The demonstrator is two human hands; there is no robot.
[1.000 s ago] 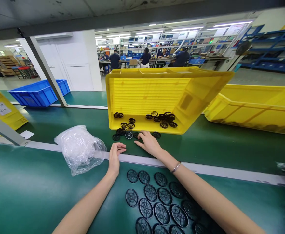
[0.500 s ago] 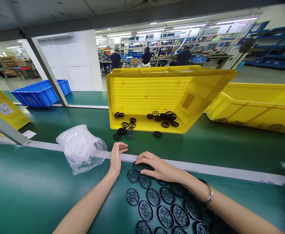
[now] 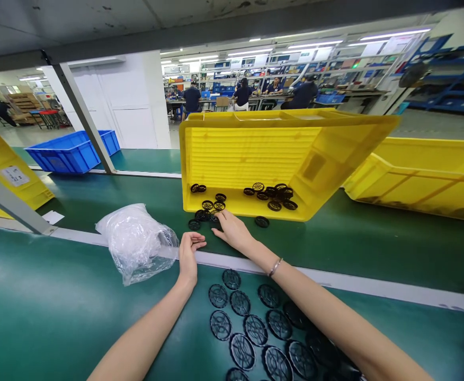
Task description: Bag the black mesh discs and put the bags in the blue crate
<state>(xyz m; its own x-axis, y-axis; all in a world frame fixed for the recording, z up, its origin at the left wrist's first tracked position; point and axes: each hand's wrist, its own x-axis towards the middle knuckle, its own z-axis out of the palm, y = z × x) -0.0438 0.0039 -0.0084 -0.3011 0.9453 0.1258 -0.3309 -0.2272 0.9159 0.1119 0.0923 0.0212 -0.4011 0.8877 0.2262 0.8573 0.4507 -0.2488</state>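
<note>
Black rings point(image 3: 202, 215) touch your right hand point(image 3: 234, 231), but you can't tell if it grips one, and your open left hand point(image 3: 189, 259) is farther away.

And there it was, the green conveyor bench point(image 3: 37, 317), black mesh discs point(image 3: 242, 352) scattered across its near belt! A clear plastic bag point(image 3: 136, 243) sat on the white divider strip point(image 3: 355, 280), with a yellow bin point(image 3: 248, 164) tipped over on the far belt point(image 3: 355, 248)!
</note>
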